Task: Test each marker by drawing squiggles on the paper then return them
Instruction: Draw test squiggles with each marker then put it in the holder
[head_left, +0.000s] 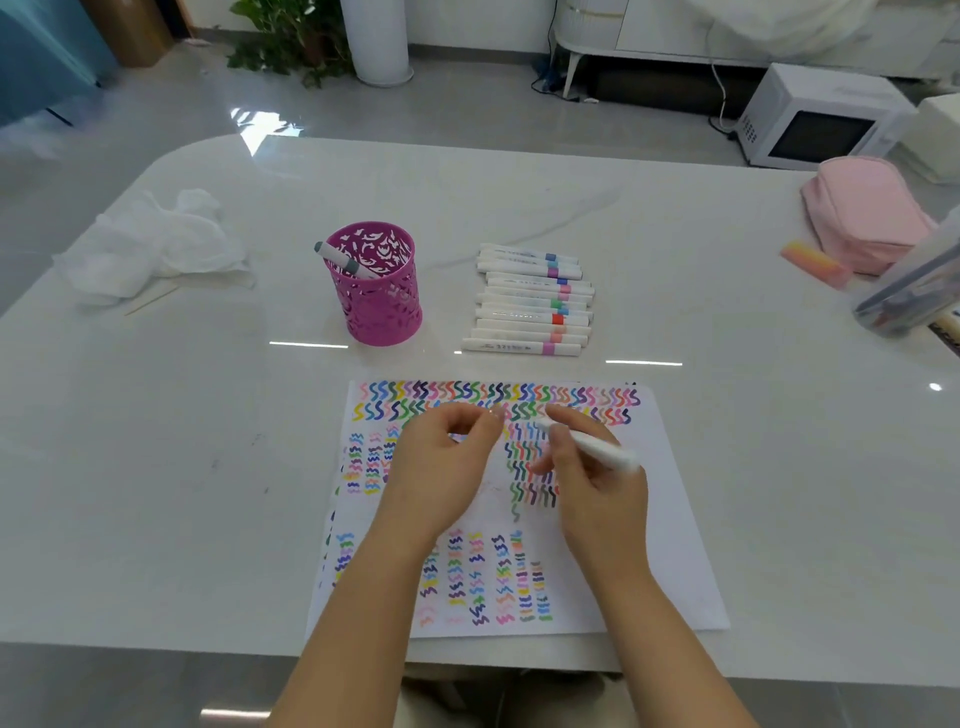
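Note:
A white sheet of paper (675, 519) covered in coloured squiggles lies near the table's front edge. Over its upper middle, my right hand (597, 499) grips a white marker (605, 449), whose tip end points up and left. My left hand (447, 457) hovers just to the left, with thumb and forefinger pinched on a small pale piece that looks like the marker's cap (494, 412). A row of several white markers (532, 304) with coloured bands lies behind the paper. Left of them stands a pink cut-out pen cup (382, 306) holding one grey-capped marker (337, 258).
Crumpled white tissue (156, 249) and a thin wooden stick (150, 300) lie at the far left. A pink pouch (862, 208), a pink-orange eraser (815, 262) and a clear container (914, 280) sit at the right edge. A microwave (815, 119) stands on the floor beyond.

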